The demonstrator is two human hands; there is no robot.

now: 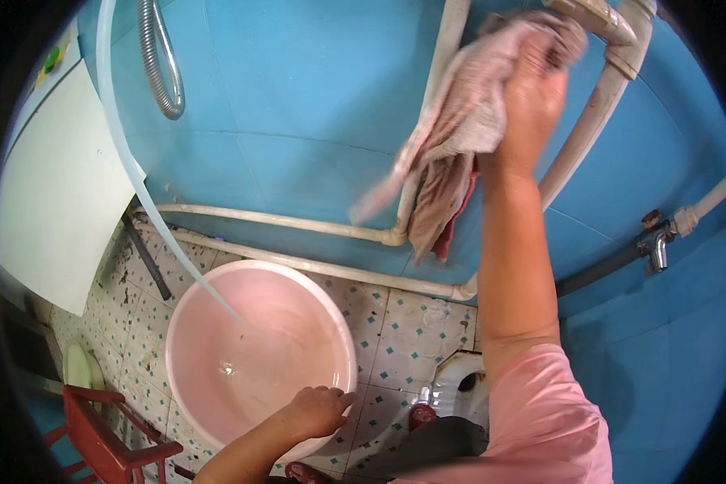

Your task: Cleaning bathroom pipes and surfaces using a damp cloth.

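Observation:
My right hand (529, 115) is raised high at the wall pipes and grips a bunched pinkish-grey cloth (466, 115). The cloth is blurred and hangs down to the left, with a strip of red fabric (458, 224) showing below it. Lower down, my left hand (320, 411) rests on the near right rim of a large pink plastic basin (248, 363), its fingers over the edge. Water stands in the basin. A translucent hose (139, 181) runs down into it from above.
White pipes (278, 221) run along the blue wall. A metal tap (654, 247) juts out at right. A squat toilet (460, 387) lies in the tiled floor. At lower left stand a red wooden stool (106, 435) and a green basin (81, 366); a white panel (60, 187) leans above them.

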